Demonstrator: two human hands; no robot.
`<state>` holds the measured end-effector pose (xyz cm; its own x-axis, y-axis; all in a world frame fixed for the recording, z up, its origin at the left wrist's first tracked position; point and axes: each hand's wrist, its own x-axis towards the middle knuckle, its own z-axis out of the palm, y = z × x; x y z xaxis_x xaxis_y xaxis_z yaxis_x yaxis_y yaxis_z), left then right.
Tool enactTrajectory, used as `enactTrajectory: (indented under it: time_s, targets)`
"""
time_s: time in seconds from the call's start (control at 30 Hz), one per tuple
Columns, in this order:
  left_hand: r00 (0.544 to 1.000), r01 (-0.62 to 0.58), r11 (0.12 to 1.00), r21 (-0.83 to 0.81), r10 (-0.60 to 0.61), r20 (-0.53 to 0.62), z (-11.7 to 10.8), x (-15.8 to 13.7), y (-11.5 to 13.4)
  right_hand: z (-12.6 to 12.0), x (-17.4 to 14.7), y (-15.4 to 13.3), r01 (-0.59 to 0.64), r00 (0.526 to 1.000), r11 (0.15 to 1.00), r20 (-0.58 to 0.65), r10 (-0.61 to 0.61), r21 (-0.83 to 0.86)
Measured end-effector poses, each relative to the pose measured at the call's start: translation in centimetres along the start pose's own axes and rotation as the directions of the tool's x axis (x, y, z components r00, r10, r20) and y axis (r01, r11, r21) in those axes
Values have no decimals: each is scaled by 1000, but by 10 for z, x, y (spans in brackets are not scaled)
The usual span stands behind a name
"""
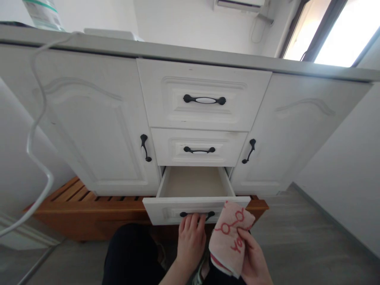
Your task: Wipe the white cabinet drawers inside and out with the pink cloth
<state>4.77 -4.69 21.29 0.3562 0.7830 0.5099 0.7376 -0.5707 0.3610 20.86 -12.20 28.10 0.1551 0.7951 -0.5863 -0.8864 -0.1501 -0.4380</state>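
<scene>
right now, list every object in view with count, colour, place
Folded cloth: 1, pink and red, lower right
Panelled open drawer: 1, white, lower centre
Panelled shut drawers: 2, white, above it
Panelled doors: 2, white, flanking drawers
Curved handles: 5, black, doors and drawers
Slatted wooden bench: 1, brown, below doors
Long countertop: 1, pale grey, above drawers
Clear container: 1, green trim, countertop
Flat object: 1, white, countertop
Unclear item: 1, dark, upper left
Thin cable: 1, white, left
Air conditioner: 1, white, upper right
Window: 1, dark frame, top right
Legs: 2, black, bottom
Left hand: 1, bare, on lowest handle
Right hand: 1, bare, holding cloth
</scene>
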Motion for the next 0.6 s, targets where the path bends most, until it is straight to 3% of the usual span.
enactTrajectory:
  time_s: [0.2, 0.37, 0.47, 0.6]
  targets:
    - [995, -51, 999, -19, 49, -88, -7, -24, 2, -6, -8, 3, 18, 997, 991, 72, -8, -135]
    - [966, -182, 977, 111, 199, -168, 4, -48, -7, -7, -18, -4, 33, 991, 967, 136, 3, -254]
    - [950, -183, 969, 165, 218, -222, 8, -58, -9, 20, -24, -26, 63, 980, 936, 197, 7, -345]
    - [959, -228, 963, 145, 248, -140, -6, -58, -5, 85, -11, -55, 144, 941, 831, 333, 53, -538]
